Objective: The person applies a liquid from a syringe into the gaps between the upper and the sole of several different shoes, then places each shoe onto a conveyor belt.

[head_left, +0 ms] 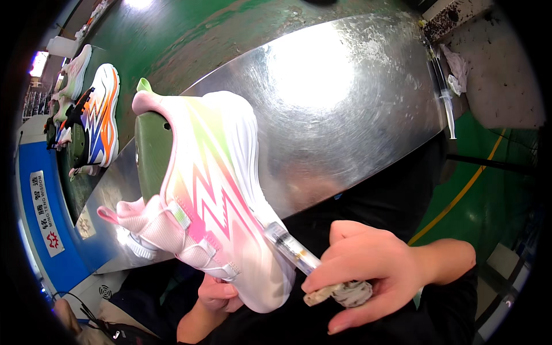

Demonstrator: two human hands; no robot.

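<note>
Head view: my left hand [217, 294] cups the sneaker [213, 195] from beneath, its long axis running 11 to 5 o'clock; my right hand [368, 270], at 4 o'clock, pinches a syringe [290, 248] against its sole edge.

On the left side, a white rectangular label [47, 213] is stuck on a blue surface [34, 172]. The label is long and narrow, and it stands a little tilted. It has dark writing along its length and a small red emblem at its lower end. A little to the right of it, at the near left corner of the metal table [356, 103], there is a small pale sticker [85, 224] with a reddish mark on it; it is too blurred to tell more. At the far left edge a small bright rectangle [39, 63] glows white and blue; I cannot tell whether it is a screen or a window.
</note>
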